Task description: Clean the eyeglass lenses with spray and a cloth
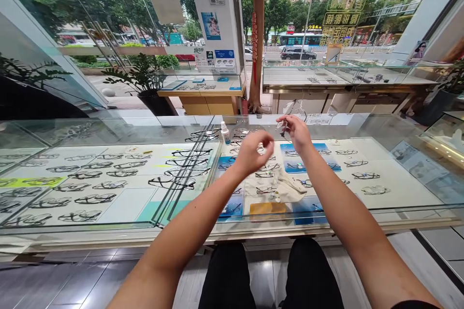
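My right hand [297, 133] is raised over the far part of the glass counter, its fingers closed on a thin-framed pair of glasses [282, 128]. The fingers partly cover the frame. To its left, my left hand [254, 153] hovers above the glass with thumb and fingers curled together in a pinch. Whatever that pinch may hold is too small to make out. A crumpled pale cloth [291, 186] lies on the counter below the hands. Beyond my left hand stands a small white spray bottle [225, 133].
The glass display counter [123, 229] spans the view, with rows of eyeglasses [94, 198] inside. A yellow-brown pad [267, 208] and blue sheets [335, 160] show near the hands. Farther off are more display cases [304, 76], a potted plant [145, 79] and a wooden trunk [256, 38].
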The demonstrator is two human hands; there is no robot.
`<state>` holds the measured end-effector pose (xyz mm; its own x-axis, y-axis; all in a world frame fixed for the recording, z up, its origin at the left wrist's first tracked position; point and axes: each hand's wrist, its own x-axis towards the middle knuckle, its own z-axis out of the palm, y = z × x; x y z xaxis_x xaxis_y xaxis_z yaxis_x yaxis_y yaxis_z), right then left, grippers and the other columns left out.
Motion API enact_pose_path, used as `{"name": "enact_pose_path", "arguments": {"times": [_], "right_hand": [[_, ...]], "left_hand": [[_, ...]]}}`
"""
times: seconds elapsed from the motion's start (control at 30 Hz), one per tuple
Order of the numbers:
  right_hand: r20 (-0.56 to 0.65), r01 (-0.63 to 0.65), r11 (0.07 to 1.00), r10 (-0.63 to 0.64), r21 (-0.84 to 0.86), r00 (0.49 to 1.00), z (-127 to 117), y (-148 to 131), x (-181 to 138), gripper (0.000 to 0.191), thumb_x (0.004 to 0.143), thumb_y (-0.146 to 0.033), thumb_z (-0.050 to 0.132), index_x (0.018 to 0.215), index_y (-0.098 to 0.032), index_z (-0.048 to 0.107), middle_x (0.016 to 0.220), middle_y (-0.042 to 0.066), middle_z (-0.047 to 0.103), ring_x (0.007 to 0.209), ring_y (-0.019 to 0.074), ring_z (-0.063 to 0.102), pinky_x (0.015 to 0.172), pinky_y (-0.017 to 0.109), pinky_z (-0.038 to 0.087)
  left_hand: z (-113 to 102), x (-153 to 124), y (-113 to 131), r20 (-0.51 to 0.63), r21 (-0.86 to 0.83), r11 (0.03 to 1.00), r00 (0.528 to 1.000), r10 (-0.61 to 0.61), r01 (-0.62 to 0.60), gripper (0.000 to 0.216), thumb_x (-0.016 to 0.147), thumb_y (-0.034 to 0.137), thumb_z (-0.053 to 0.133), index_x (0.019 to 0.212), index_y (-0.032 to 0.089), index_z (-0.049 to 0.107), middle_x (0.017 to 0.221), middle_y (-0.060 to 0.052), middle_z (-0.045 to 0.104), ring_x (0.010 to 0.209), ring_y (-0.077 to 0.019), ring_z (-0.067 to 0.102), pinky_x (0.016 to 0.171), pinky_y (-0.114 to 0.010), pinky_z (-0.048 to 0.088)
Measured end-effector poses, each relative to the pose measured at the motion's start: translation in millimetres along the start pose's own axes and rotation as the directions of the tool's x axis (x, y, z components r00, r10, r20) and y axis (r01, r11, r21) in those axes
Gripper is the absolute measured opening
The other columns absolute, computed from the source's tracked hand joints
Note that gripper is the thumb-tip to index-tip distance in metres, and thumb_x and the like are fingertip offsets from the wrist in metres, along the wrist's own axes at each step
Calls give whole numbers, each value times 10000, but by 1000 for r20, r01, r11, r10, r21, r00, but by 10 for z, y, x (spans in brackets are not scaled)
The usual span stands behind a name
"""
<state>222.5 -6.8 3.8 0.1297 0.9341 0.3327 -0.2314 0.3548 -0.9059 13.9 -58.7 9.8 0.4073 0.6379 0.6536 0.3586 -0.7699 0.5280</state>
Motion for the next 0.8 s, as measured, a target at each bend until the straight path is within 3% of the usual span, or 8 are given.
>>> {"name": "enact_pose_path", "arguments": {"times": [0.07, 0.13, 0.27, 0.37, 0.5, 0.6, 0.7, 0.8], "right_hand": [[-11, 0, 1000, 0, -10, 1000, -30, 27, 29, 318, 761, -569, 767, 818, -265, 694, 1014, 38, 808, 860, 183, 634, 730, 314, 489], [-20, 2, 1000, -2, -28, 1000, -35, 45, 37, 343, 765, -596, 768, 816, -267, 690, 996, 40, 803, 863, 187, 629, 727, 317, 480], [-22, 1, 999, -2, -41, 1000, -17, 54, 29, 366, 775, -628, 767, 840, -271, 726, 981, 40, 799, 866, 194, 622, 727, 325, 469], [-26, -6, 1000, 5, -25, 1000, -14, 60, 31, 356, 763, -613, 777, 846, -268, 750, 964, 37, 802, 854, 186, 618, 721, 314, 467], [-28, -6, 999, 5, -33, 1000, -22, 75, 40, 360, 769, -620, 776, 852, -270, 755, 970, 34, 811, 834, 180, 622, 714, 309, 471], [-36, -3, 1000, 2, -26, 999, -33, 86, 47, 329, 769, -588, 769, 846, -268, 764, 972, 29, 818, 819, 170, 623, 705, 301, 470], [-34, 3, 1000, -4, -21, 999, -53, 100, 54, 330, 776, -586, 773, 849, -265, 760, 976, 28, 819, 809, 165, 623, 699, 297, 467], [-26, 2, 999, -3, -36, 1000, -73, 113, 57, 322, 803, -582, 758, 859, -265, 752, 996, 32, 818, 817, 172, 629, 692, 307, 464]], "left_hand": [[128, -105, 141, 345, -92, 988, 927, 149, -125, 186, 1075, 334, 605, 951, 247, 712, 910, -61, 744, 868, -239, 683, 903, -382, 500], [245, -192, 215, 535, -188, 966, 806, 252, -177, 204, 1073, 431, 673, 1037, 247, 752, 1051, -80, 785, 981, -251, 719, 921, -365, 497], [407, -281, 227, 696, -232, 939, 632, 341, -252, 373, 942, 500, 871, 1189, 243, 764, 1270, -106, 783, 1178, -298, 718, 1008, -374, 494], [456, -303, 225, 759, -184, 950, 578, 300, -251, 239, 971, 326, 837, 1180, 243, 755, 1185, -76, 805, 1144, -278, 725, 944, -351, 503], [422, -294, 256, 756, -153, 977, 620, 211, -145, 238, 951, 149, 692, 1167, 227, 754, 1106, -64, 802, 1003, -235, 732, 849, -320, 508], [343, -233, 239, 701, -248, 965, 703, 119, 85, 194, 951, 215, 645, 1105, 214, 763, 1065, -58, 787, 886, -199, 700, 777, -305, 506], [252, -122, 145, 604, -397, 833, 793, -78, 384, 158, 914, 301, 647, 1012, 210, 732, 897, -25, 725, 738, -165, 631, 652, -282, 473], [167, 5, -7, 489, -515, 642, 810, -324, 568, 147, 847, 328, 683, 952, 226, 693, 729, 18, 601, 569, -130, 506, 523, -255, 379]]}}
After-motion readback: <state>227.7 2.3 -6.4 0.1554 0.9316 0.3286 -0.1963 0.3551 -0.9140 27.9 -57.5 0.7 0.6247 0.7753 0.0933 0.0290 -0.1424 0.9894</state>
